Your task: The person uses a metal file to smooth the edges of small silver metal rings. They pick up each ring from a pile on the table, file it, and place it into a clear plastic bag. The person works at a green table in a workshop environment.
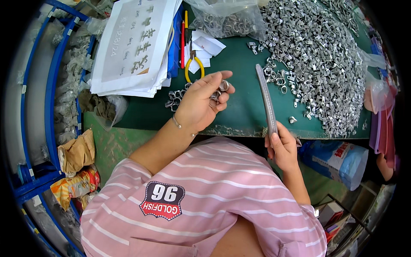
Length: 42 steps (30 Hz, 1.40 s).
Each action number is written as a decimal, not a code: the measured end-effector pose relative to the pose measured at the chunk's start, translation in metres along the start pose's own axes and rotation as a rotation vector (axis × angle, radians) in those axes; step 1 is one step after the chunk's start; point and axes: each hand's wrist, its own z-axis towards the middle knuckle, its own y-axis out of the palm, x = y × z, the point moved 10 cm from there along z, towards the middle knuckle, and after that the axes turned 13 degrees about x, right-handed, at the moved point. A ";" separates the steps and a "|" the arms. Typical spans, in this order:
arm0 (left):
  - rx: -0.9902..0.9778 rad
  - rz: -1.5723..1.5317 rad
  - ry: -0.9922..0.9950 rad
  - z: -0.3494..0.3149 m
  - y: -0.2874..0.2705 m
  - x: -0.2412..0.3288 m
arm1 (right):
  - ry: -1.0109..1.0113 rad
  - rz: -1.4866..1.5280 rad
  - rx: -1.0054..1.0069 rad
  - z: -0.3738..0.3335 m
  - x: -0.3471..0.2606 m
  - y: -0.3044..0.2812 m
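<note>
My left hand (202, 97) is raised over the front of the green table, its fingers curled around several silver metal rings (224, 86). Below and beside that hand, a small group of similar rings (173, 100) lies on the tabletop. My right hand (282, 145) grips the thick lower end of a ring sizing stick (266, 96), a long grey tapered rod with markings along it. It points up and away, its thin tip over the table. No ring shows on the stick. To the right lies a big heap of small silver metal parts (317, 55).
Yellow-handled pliers (202, 70) lie beyond my left hand, near a red pen (183, 45) and paper scraps (207, 45). A paper stack (124, 51) covers the left. A clear bag of rings (227, 23) sits at the back. Blue shelving (53, 77) stands at left.
</note>
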 end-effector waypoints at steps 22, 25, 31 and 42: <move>-0.086 0.435 0.009 -0.009 0.010 -0.008 | -0.100 -0.310 -0.152 -0.011 -0.031 0.025; -0.042 0.459 0.042 -0.009 0.011 -0.005 | -0.075 -0.219 -0.187 -0.012 -0.028 0.026; -0.038 0.705 0.184 -0.011 0.010 0.005 | 0.083 -0.156 -0.263 -0.016 -0.018 0.029; 0.057 0.336 0.278 0.008 -0.014 0.038 | -0.039 -0.242 -0.235 -0.012 -0.025 0.027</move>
